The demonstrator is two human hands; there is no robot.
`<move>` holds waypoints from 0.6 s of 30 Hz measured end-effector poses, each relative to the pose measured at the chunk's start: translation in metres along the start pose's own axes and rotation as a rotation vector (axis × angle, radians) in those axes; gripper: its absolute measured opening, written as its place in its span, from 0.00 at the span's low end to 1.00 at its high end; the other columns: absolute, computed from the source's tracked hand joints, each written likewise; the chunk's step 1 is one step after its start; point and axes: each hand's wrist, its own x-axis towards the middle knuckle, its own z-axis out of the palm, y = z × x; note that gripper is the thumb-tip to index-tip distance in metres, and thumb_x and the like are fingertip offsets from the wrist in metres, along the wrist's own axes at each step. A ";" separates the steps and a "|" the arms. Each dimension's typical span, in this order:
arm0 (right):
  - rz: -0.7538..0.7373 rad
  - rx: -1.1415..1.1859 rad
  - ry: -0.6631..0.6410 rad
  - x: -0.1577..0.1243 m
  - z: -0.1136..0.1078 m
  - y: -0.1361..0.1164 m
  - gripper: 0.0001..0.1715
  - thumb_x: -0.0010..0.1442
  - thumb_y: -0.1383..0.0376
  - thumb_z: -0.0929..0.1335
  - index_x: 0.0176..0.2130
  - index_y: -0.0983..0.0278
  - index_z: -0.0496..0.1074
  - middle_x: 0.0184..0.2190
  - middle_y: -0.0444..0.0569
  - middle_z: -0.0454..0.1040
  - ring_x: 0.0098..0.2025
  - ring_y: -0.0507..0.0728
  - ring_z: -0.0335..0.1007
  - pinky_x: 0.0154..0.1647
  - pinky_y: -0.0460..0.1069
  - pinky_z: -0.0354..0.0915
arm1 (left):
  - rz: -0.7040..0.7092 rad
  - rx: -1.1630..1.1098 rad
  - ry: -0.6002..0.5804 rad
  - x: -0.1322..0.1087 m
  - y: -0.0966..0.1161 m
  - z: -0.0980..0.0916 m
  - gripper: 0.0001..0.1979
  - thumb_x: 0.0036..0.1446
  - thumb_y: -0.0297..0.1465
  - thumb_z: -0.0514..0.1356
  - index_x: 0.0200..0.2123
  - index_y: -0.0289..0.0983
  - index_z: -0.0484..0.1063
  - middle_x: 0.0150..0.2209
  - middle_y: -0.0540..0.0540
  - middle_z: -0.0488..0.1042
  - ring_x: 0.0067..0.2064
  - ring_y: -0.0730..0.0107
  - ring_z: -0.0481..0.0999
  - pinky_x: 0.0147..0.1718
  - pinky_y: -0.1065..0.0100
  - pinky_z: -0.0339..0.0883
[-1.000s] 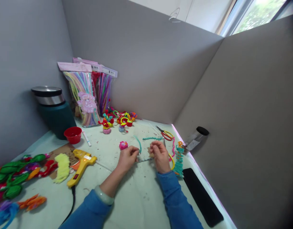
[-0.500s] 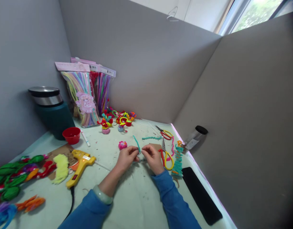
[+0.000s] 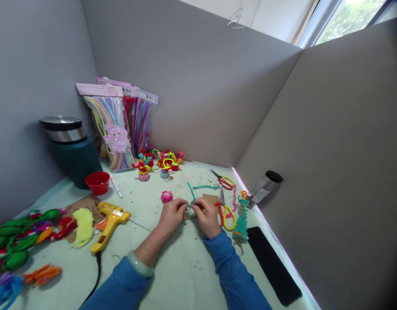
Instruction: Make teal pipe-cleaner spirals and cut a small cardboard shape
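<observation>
Between my fingertips is a teal pipe cleaner (image 3: pixel 191 193), one end standing up above my right thumb and finger. My left hand (image 3: pixel 173 214) pinches its lower part, and my right hand (image 3: pixel 205 214) pinches it close by, with a small gap between the hands. The part inside my fingers is hidden. Just beyond my left hand sits a small pink pompom-like piece (image 3: pixel 166 196). A crimped teal strip (image 3: pixel 206 187) lies behind my right hand. Beside that hand rest red-and-yellow scissors (image 3: pixel 229 217) and a brown card (image 3: pixel 211 198).
A yellow glue gun (image 3: pixel 110 224) lies left, near a red cup (image 3: pixel 98 183) and a dark bottle (image 3: pixel 73 155). Bags of pipe cleaners (image 3: pixel 112 129) lean at the back. More scissors (image 3: pixel 224 181), teal crimped pieces (image 3: pixel 240 219) and a black slab (image 3: pixel 274 265) are on the right.
The upright end of the teal pipe cleaner has shifted right, from between the hands to my right fingertips. Both hands stay close together in nearly the same place.
</observation>
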 end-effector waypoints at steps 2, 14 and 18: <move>0.012 0.000 0.009 -0.002 0.002 0.000 0.06 0.56 0.65 0.65 0.29 0.63 0.70 0.24 0.45 0.69 0.27 0.53 0.62 0.29 0.47 0.58 | 0.049 0.083 0.021 -0.001 0.001 0.000 0.09 0.52 0.30 0.54 0.29 0.35 0.73 0.18 0.49 0.70 0.21 0.71 0.69 0.24 0.71 0.60; 0.264 0.348 0.022 0.004 0.004 0.013 0.09 0.54 0.62 0.67 0.26 0.63 0.63 0.19 0.38 0.59 0.21 0.49 0.56 0.24 0.44 0.55 | 0.203 0.168 -0.015 -0.003 0.004 0.001 0.09 0.54 0.29 0.54 0.31 0.36 0.75 0.22 0.47 0.73 0.26 0.70 0.70 0.28 0.71 0.59; 0.200 0.244 0.043 0.001 0.005 0.010 0.09 0.55 0.63 0.67 0.27 0.63 0.64 0.20 0.39 0.60 0.23 0.50 0.56 0.25 0.45 0.56 | 0.223 0.266 0.005 -0.003 0.000 0.001 0.09 0.52 0.30 0.57 0.34 0.36 0.76 0.28 0.45 0.76 0.27 0.70 0.70 0.28 0.71 0.59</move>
